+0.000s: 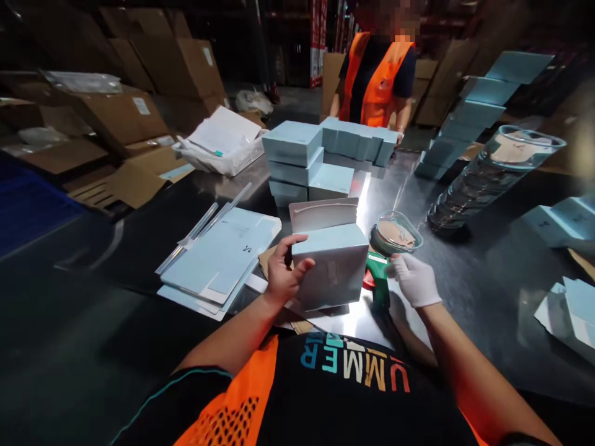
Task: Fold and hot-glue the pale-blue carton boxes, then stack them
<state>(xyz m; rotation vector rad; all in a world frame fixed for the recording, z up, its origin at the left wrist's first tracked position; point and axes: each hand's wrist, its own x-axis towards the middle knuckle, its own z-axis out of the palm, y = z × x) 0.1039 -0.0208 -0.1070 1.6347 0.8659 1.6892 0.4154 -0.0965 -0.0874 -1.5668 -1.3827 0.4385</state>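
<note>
My left hand (284, 269), bare, grips the left side of a pale blue box (332, 269) whose lid flap (323, 214) stands open at the back. My right hand (413, 279), in a white glove, is closed on a green and red tape dispenser (379, 282) just right of the box. The dispenser's clear tape roll (396, 234) sits above the glove. The box rests on the dark shiny table (465, 291).
Flat unfolded blue cartons (218, 254) lie to the left. Finished blue boxes (297, 161) are stacked behind, more (478, 105) at right. A tall stack of tape rolls (493, 170) lies on its side. A person in an orange vest (379, 77) stands across the table. Brown cartons (116, 118) fill the left.
</note>
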